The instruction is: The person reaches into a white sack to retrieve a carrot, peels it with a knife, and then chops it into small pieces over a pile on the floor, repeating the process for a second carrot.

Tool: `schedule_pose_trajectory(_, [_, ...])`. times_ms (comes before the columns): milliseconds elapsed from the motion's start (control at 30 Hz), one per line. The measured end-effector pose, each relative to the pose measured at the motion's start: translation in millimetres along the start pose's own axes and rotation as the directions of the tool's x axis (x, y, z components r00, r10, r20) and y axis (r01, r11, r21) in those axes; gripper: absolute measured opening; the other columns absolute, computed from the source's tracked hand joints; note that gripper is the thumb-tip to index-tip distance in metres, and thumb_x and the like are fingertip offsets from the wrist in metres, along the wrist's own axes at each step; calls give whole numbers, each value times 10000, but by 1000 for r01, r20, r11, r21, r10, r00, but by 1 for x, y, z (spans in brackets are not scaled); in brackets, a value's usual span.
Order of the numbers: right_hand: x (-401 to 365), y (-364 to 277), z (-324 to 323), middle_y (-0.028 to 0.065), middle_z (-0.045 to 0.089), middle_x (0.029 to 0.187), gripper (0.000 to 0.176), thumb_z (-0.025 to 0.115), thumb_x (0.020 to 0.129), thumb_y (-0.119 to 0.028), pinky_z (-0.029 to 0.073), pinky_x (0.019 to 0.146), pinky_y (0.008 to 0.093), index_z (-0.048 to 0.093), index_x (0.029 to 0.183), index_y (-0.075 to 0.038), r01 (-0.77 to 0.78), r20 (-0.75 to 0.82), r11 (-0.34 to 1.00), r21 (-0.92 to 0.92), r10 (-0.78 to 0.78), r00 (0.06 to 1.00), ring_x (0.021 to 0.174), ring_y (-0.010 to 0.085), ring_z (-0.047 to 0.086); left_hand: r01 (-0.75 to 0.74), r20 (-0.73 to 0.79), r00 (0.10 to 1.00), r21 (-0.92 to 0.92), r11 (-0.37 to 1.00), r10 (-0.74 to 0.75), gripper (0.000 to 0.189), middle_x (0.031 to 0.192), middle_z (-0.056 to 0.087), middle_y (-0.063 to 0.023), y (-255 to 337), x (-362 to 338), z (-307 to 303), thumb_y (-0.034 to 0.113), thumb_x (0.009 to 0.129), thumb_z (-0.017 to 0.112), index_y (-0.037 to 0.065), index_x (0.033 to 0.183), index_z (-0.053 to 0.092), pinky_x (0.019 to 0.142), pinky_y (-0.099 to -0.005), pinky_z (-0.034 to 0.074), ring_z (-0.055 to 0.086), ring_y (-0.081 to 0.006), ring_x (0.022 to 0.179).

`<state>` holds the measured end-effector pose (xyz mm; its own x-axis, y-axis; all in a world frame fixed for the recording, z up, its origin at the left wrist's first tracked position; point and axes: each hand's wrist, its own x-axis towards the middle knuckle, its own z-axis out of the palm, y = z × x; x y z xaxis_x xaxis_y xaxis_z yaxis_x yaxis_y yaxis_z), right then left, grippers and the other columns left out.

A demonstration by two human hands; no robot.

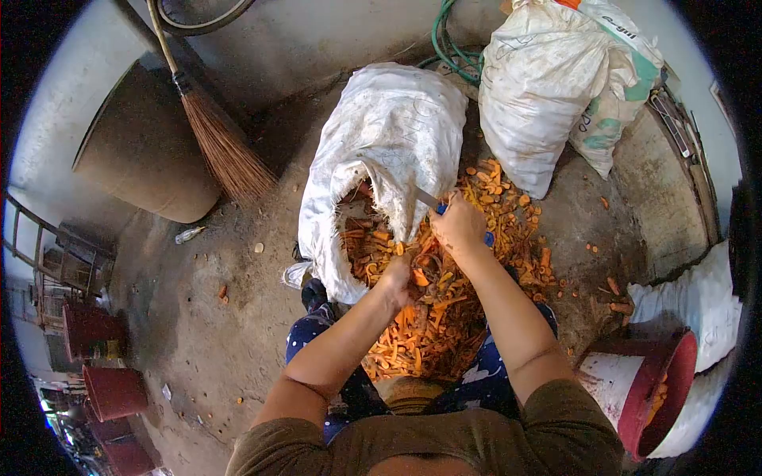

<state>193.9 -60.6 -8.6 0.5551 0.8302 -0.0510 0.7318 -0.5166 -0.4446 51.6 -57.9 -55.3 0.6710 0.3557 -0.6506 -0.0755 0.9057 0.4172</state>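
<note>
My right hand (458, 224) grips a knife (429, 200) with a blue handle, its blade pointing up and left toward the open white sack (381, 151). My left hand (396, 278) is closed around a carrot (419, 278) just below the knife. Both hands hover over a heap of orange carrot pieces (421, 333) between my knees. Whole carrots show inside the sack's mouth (361, 238).
A second full white sack (556, 87) stands at the back right. A red bucket (651, 389) with carrot bits sits at my right. A broom (222, 143) leans on a brown drum (143, 151) at left. Red pots (111, 389) stand at the lower left.
</note>
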Motion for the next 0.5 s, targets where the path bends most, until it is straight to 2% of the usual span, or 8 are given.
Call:
schedule_pose_trajectory(67, [0,-1,0,189,613,769,471,615,708,-412,475,677,398,569,886,23,-9,-12,1000,0,9,1000,739,328,601,7,-47,999,54,999,-5,408,1013,591,-128,2,-4,5,293,919,251,25,1073,518,704,-401,513,600,-240,849])
schedule_pose_trajectory(167, [6,6,2,189,613,801,462,609,712,-402,474,688,402,558,930,2,-61,62,998,27,59,996,759,335,598,4,-117,993,119,993,10,393,948,603,-109,4,-4,8,285,917,268,21,1049,528,636,-382,521,601,-208,783])
schedule_pose_trajectory(233, [16,22,6,173,612,765,402,569,740,-357,461,639,421,539,956,-20,-127,-92,992,11,128,988,722,327,596,60,-71,996,186,981,-47,314,823,574,-92,9,-17,13,275,931,287,71,1099,459,467,-316,464,555,-195,632])
schedule_pose_trajectory(267, [22,32,-4,177,615,791,420,539,762,-390,463,640,416,558,944,-11,-231,-35,972,50,233,972,731,325,596,62,-72,996,189,980,-49,314,823,574,-92,11,-25,15,275,931,287,71,1099,459,467,-316,464,555,-195,632])
schedule_pose_trajectory(300, [28,49,-2,175,615,781,421,550,759,-395,463,625,423,570,898,2,-242,-123,970,-20,238,963,721,319,597,57,-14,998,134,989,-55,313,804,562,-77,11,-33,18,288,928,310,69,1092,460,468,-308,464,537,-183,605])
schedule_pose_trajectory(367, [38,71,-6,180,613,769,440,562,757,-401,459,634,430,566,896,16,-385,-64,922,-29,383,922,716,320,597,50,43,998,76,996,-54,313,785,551,-62,13,-37,15,301,924,332,66,1085,462,468,-301,464,520,-171,578])
schedule_pose_trajectory(500, [25,40,-18,170,613,765,440,573,751,-407,461,632,415,567,875,16,-351,-12,936,-8,351,936,703,311,597,19,-50,999,25,1000,-18,313,752,524,-35,17,-26,-1,329,911,366,77,1052,487,516,-296,476,508,-137,603])
